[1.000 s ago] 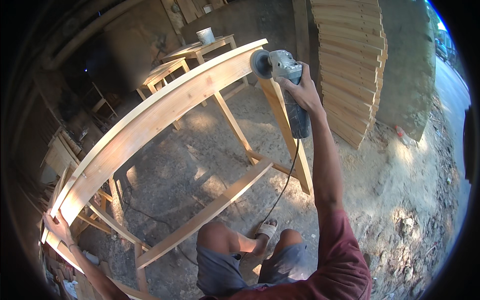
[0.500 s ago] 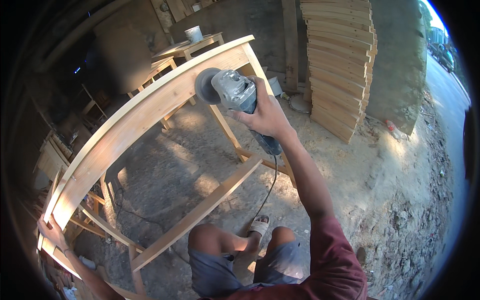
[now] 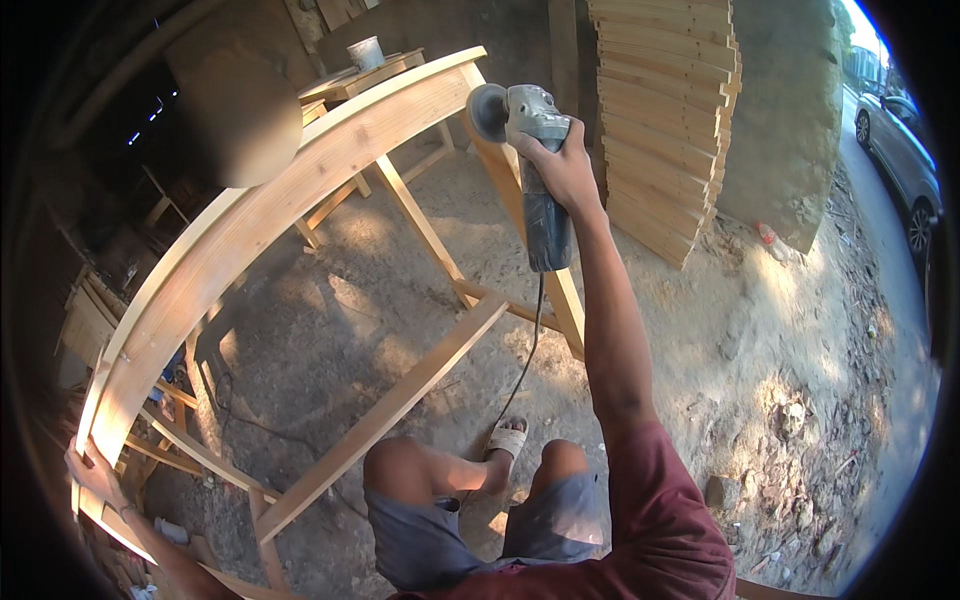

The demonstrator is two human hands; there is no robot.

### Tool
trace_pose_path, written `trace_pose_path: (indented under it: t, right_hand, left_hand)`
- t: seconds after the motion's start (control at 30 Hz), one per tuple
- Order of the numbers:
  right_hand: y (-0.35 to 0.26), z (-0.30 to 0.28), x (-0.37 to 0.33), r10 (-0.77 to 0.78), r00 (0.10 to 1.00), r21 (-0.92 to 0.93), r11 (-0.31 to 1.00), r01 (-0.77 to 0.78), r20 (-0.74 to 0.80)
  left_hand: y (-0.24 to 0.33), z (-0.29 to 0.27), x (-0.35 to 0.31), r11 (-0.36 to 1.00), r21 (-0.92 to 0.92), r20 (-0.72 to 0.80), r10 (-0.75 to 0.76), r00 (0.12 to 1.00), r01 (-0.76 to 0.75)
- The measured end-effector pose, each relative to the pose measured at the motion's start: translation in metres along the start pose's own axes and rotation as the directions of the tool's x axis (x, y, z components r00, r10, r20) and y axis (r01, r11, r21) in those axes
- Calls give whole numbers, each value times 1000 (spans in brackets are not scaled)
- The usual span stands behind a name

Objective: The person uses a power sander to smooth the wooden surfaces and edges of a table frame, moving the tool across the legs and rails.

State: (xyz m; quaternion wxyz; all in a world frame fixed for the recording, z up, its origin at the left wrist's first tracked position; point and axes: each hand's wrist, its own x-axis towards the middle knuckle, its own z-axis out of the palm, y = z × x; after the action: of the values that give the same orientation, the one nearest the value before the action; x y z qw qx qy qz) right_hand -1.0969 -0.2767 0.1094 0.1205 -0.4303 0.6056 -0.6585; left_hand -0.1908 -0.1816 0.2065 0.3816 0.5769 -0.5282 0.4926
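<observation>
Right hand [image 3: 562, 165] holding grinder [image 3: 548, 228] — disc [image 3: 488, 112] contact unclear, car [image 3: 893, 145] cropped

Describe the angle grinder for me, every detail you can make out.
The angle grinder has a scuffed grey, metallic-looking head, a long dark body that looks plastic, and a round grey disc on the head's left. A dark cord leaves its tail and runs down toward the ground. The right hand grips it near the head, tail toward the wearer. The disc is at the right end of the wooden table frame; contact and spinning can't be told.
</observation>
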Motion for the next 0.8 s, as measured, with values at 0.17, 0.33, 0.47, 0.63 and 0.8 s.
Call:
trace_pose_path:
  t: [0.17, 0.33, 0.47, 0.63, 0.8]
  right_hand:
    - [45, -3, -43, 33, 999, 23, 999, -32, -42]
    - [83, -4, -91, 126, 989, 106, 987, -118, -77]
    - [118, -10, -129, 244, 964, 154, 962, -226, -110]
    - [183, -13, -183, 332, 921, 145, 941, -307, -204]
    - [237, -22, -235, 433, 874, 239, 893, -382, -220]
  left_hand:
    - [0, 8, -2, 999, 44, -46, 26, 999, -24]
    - [-30, 25, 2, 997, 78, -24, -4, 1000, 6]
    - [-32, 31, 6, 996, 93, -28, 7, 1000, -5]
    - [-32, 36, 10, 996, 77, -21, -38, 999, 40]
    - [-45, 42, 13, 993, 115, -38, 20, 999, -15]
